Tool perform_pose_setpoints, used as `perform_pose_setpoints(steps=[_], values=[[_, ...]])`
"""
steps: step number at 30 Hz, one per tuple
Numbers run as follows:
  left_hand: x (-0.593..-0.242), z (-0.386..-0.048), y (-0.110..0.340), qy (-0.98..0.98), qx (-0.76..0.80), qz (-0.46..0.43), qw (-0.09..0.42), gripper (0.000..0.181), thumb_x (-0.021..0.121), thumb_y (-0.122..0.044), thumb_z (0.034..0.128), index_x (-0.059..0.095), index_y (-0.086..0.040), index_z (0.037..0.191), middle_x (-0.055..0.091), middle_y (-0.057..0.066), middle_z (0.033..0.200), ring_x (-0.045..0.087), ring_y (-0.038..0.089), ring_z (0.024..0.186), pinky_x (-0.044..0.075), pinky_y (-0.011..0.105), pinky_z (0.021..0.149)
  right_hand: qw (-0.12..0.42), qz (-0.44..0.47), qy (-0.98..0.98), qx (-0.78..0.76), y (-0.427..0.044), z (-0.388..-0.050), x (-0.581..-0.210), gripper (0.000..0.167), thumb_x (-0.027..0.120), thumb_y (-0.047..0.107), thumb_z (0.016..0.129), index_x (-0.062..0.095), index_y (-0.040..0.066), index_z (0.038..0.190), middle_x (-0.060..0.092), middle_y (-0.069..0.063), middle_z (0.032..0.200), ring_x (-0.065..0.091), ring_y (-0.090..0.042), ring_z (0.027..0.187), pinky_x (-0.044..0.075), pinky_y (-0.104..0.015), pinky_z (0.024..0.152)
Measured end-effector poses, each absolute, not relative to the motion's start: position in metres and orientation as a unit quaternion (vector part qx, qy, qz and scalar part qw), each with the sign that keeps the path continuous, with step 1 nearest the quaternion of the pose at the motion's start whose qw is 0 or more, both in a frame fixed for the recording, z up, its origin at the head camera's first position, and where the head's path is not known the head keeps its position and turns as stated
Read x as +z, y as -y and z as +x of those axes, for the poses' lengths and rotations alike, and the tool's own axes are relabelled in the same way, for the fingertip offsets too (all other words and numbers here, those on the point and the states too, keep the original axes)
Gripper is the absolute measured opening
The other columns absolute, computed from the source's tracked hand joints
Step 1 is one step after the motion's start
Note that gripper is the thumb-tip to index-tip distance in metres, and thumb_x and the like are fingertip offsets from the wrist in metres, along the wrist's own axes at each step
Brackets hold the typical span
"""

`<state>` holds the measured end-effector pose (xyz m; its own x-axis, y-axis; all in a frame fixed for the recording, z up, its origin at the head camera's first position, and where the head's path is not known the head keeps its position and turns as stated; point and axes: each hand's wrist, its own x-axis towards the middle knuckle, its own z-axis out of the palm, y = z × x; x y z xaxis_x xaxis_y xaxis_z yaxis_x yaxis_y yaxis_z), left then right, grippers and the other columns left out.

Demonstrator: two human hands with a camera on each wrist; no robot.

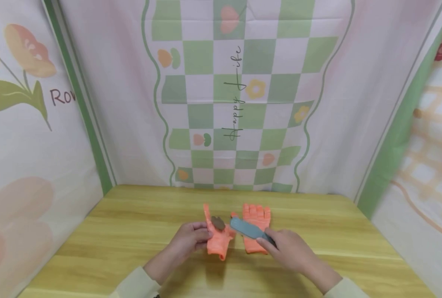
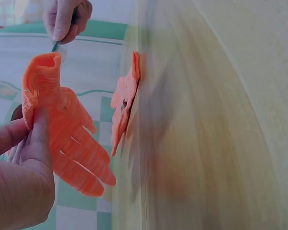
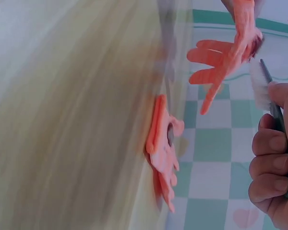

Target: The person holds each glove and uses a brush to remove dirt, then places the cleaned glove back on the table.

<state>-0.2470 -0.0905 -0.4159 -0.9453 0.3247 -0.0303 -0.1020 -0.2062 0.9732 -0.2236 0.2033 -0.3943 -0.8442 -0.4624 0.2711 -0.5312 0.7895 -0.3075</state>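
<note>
My left hand [image 1: 189,240] pinches an orange knitted glove [image 1: 218,245] near its cuff, holding it above the table. A dark brown patch [image 1: 218,223] shows on that glove's upper face. In the left wrist view its limp fingers hang down. My right hand [image 1: 289,250] grips the handle of a grey-blue brush [image 1: 247,229], its head close to the held glove. Pale bristles [image 3: 260,88] show in the right wrist view, apart from the glove there. A second orange glove [image 1: 259,213] lies flat on the table behind the brush, with a dark spot [image 3: 170,134] on it.
The wood-grain table [image 1: 146,215] ends at a fabric backdrop [image 1: 198,58] with green checks. Printed cloth walls stand on the left [image 1: 27,157] and right [image 1: 425,178].
</note>
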Motion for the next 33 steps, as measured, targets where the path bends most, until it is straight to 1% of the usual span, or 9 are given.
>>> perform_pose_setpoints(steps=[5,12,20,27,33], values=[[-0.417,-0.248,0.092,-0.612,0.773,0.092,0.144,0.034,0.061,0.004,0.0903,0.054,0.017,0.121,0.069,0.016,0.104,0.068,0.019,0.087,0.057,0.034,0.081,0.078,0.252,0.941,0.214,-0.204,-0.225,-0.387,0.037,0.047,0.045,0.101,0.046,0.02,0.074,0.038,0.01,0.056,0.03,-0.002,0.047,0.03,-0.02,0.045],[-0.415,-0.246,0.091,-0.612,0.772,0.093,0.144,0.033,0.061,0.004,0.0903,0.054,0.017,0.12,0.069,0.015,0.102,0.068,0.019,0.085,0.057,0.034,0.08,0.065,0.272,0.934,0.224,-0.192,-0.228,-0.381,0.037,0.045,0.045,0.102,0.045,0.02,0.075,0.037,0.009,0.056,0.029,-0.003,0.046,0.029,-0.02,0.044],[-0.414,-0.246,0.089,-0.607,0.775,0.098,0.145,0.033,0.061,0.004,0.0905,0.054,0.017,0.12,0.07,0.014,0.101,0.068,0.019,0.084,0.057,0.032,0.079,0.051,0.285,0.927,0.238,-0.183,-0.23,-0.382,0.036,0.044,0.044,0.103,0.045,0.019,0.077,0.034,0.01,0.055,0.026,-0.002,0.045,0.026,-0.019,0.043],[-0.414,-0.247,0.088,-0.618,0.765,0.105,0.149,0.036,0.062,0.004,0.0894,0.052,0.018,0.121,0.069,0.018,0.105,0.068,0.021,0.086,0.057,0.034,0.08,0.036,0.296,0.919,0.259,-0.18,-0.23,-0.387,0.035,0.043,0.045,0.103,0.047,0.02,0.078,0.037,0.011,0.056,0.029,-0.001,0.044,0.028,-0.019,0.042],[-0.415,-0.247,0.088,-0.626,0.756,0.099,0.16,0.031,0.062,0.005,0.0882,0.056,0.015,0.117,0.07,0.014,0.1,0.068,0.02,0.086,0.057,0.034,0.08,0.035,0.298,0.919,0.256,-0.182,-0.229,-0.392,0.034,0.045,0.045,0.102,0.047,0.021,0.078,0.035,0.012,0.055,0.028,-0.001,0.044,0.027,-0.018,0.042]])
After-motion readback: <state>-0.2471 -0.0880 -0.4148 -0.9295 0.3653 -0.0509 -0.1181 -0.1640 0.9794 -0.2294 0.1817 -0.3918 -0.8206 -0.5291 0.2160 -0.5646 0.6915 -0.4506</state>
